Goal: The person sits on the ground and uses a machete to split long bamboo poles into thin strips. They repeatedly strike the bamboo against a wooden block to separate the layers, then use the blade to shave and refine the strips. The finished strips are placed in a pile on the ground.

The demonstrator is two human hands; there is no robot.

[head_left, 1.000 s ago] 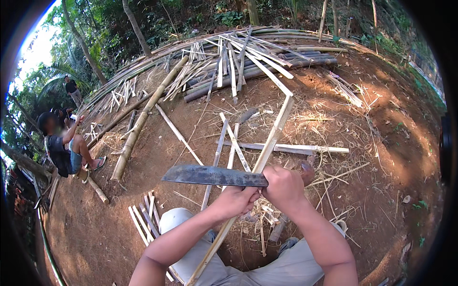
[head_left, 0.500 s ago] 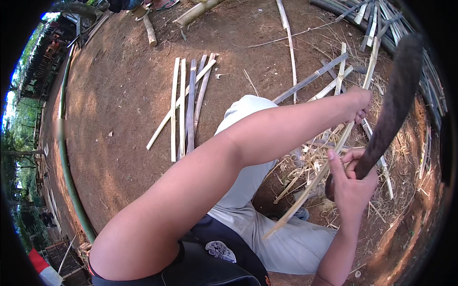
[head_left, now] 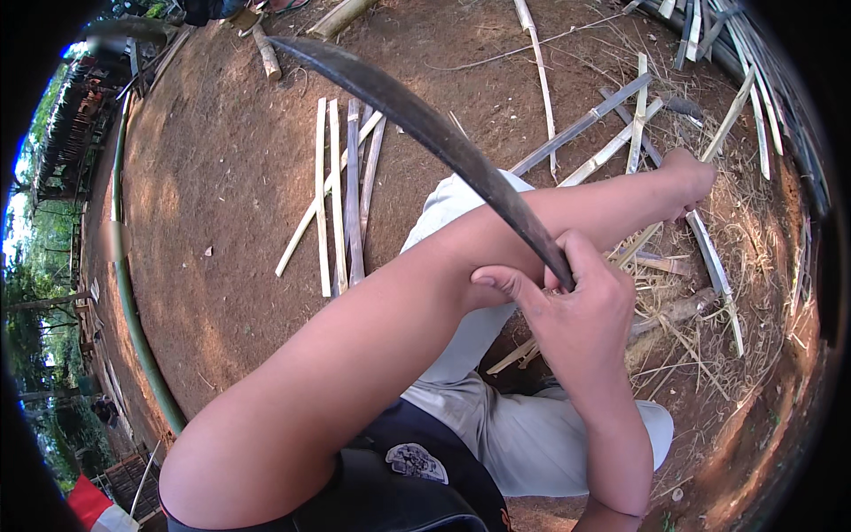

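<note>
The right hand (head_left: 581, 310) is closed around the handle of a long, dark curved blade (head_left: 425, 133), which rises up and to the left over bare brown soil. The left arm crosses in front, stretched out to the right; the left hand (head_left: 687, 177) is clenched on a pale bamboo strip (head_left: 638, 244) slanting over straw. More split strips (head_left: 341, 191) lie side by side on the ground to the left.

At the bottom of the frame the person wears a dark top (head_left: 417, 488) with a small pale printed emblem (head_left: 412, 461), pale grey trousers (head_left: 523, 434) over the legs, and bare forearms without sleeves or gloves.
</note>
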